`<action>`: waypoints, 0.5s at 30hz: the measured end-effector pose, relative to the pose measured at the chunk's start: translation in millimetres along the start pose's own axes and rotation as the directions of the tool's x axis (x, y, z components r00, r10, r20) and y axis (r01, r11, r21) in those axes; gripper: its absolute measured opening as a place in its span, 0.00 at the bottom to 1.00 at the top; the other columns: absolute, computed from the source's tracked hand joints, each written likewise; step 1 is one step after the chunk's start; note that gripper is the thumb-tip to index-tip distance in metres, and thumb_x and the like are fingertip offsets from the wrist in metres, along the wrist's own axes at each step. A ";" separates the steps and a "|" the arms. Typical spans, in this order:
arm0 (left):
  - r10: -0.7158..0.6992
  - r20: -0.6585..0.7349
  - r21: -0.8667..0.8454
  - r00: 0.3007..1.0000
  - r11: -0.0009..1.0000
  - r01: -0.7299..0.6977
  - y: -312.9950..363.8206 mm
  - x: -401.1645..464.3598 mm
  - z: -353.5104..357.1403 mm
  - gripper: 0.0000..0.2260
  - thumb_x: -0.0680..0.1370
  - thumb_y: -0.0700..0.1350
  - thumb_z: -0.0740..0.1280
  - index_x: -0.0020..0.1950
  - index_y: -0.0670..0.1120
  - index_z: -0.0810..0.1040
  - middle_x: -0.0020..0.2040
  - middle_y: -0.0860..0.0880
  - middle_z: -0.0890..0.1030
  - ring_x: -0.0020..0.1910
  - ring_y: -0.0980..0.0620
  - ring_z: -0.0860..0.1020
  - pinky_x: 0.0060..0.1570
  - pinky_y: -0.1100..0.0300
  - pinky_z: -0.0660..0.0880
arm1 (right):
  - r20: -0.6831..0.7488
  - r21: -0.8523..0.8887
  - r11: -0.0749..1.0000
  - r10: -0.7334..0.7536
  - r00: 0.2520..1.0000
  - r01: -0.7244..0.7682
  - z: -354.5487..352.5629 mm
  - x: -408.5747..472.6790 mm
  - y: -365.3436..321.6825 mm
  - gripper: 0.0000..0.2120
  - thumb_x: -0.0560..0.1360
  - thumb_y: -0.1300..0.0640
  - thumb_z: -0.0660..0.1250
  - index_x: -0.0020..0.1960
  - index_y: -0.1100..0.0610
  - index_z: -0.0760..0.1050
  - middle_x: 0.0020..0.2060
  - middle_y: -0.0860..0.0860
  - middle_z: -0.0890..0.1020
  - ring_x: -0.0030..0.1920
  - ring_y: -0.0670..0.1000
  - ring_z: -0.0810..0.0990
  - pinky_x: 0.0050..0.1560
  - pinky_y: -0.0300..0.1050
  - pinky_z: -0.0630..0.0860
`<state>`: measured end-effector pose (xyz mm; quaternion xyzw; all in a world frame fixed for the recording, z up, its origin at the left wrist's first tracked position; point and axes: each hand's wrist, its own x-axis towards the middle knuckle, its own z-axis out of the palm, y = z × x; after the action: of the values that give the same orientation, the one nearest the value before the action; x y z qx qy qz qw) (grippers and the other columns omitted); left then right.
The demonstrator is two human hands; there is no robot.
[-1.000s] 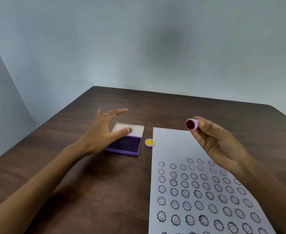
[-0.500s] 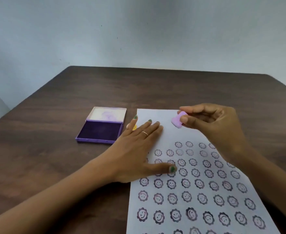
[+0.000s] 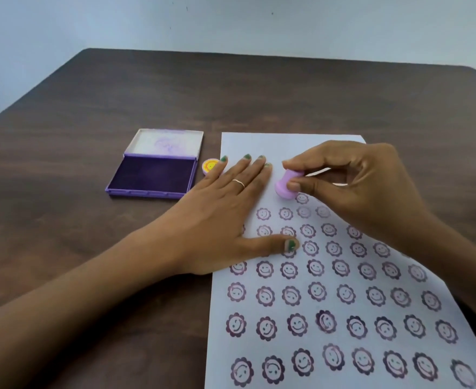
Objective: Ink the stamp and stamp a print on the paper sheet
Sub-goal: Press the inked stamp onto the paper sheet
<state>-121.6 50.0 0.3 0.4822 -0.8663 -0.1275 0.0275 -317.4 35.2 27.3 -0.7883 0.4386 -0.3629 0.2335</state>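
A small lilac plastic stamp with a waisted, knob-like body is seen tilted, its wide base resting on or just above the white paper sheet, at the upper end of the printed area. It is pinched at its narrow upper end between the thumb and fingertips of the right hand. The stamp is judged to be light and rigid, with a smooth surface that could slip; the narrow waist above the base is judged the surest place to hold it, so that pressure falls evenly on the face. Whether the face is fully flat on the sheet cannot be told.

The sheet is thin and limp, and is judged likely to shift or lift with the stamp. It is held down by the left hand, which is spread flat, palm down, across the sheet's left edge, with nothing gripped. Rows of purple flower-rimmed smiling faces cover most of the sheet; only a strip at the far end is blank.

To the left on the dark brown wooden tabletop, an open purple rectangular ink pad is seen, with a small round yellow-and-pink cap between it and the sheet.
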 end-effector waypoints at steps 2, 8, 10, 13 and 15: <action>0.003 0.003 0.000 1.000 1.000 -0.003 0.2 0.0 0.1 0.45 0.66 0.75 0.44 0.74 0.53 0.34 0.75 0.57 0.34 0.71 0.63 0.31 0.66 0.66 0.27 | 0.005 -0.011 1.000 -0.007 1.000 0.007 0.8 -0.4 0.4 0.12 0.68 0.59 0.72 0.51 0.55 0.80 0.45 0.48 0.84 0.46 0.43 0.82 0.48 0.37 0.80; 0.012 0.001 0.002 1.000 1.000 -0.012 -1.6 -1.1 0.5 0.45 0.66 0.76 0.44 0.74 0.53 0.33 0.75 0.57 0.35 0.72 0.63 0.32 0.65 0.67 0.27 | 0.020 -0.044 0.999 -0.029 0.999 0.029 3.3 -1.1 -0.6 0.11 0.68 0.58 0.72 0.51 0.54 0.80 0.44 0.47 0.84 0.46 0.42 0.82 0.47 0.37 0.80; 0.010 0.003 0.000 1.000 1.000 -0.010 -2.1 -0.9 0.5 0.45 0.66 0.76 0.44 0.74 0.53 0.33 0.75 0.57 0.35 0.72 0.63 0.32 0.64 0.68 0.26 | 0.026 -0.061 0.998 -0.029 0.999 0.031 3.1 -1.1 -1.3 0.11 0.68 0.58 0.72 0.51 0.54 0.80 0.44 0.47 0.83 0.46 0.42 0.81 0.48 0.36 0.80; 0.006 0.009 -0.004 1.000 1.000 -0.006 -2.6 -0.3 0.5 0.46 0.65 0.76 0.44 0.74 0.53 0.33 0.75 0.57 0.35 0.71 0.63 0.32 0.63 0.68 0.26 | 0.042 -0.093 0.995 -0.027 0.999 0.031 3.6 -1.1 -3.0 0.11 0.69 0.58 0.71 0.51 0.55 0.80 0.44 0.47 0.83 0.45 0.43 0.82 0.48 0.37 0.79; 0.005 0.010 -0.006 1.000 1.000 -0.005 -2.7 -0.1 0.5 0.46 0.65 0.77 0.44 0.74 0.53 0.34 0.75 0.57 0.35 0.71 0.63 0.31 0.62 0.69 0.25 | 0.051 -0.111 0.993 -0.029 0.998 0.034 3.9 -1.1 -4.3 0.10 0.69 0.58 0.71 0.50 0.56 0.81 0.45 0.48 0.83 0.45 0.45 0.82 0.47 0.39 0.79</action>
<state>-119.4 48.8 -0.8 0.4792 -0.8673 -0.1323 0.0249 -312.5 38.5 27.4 -0.8157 0.4397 -0.3219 0.1941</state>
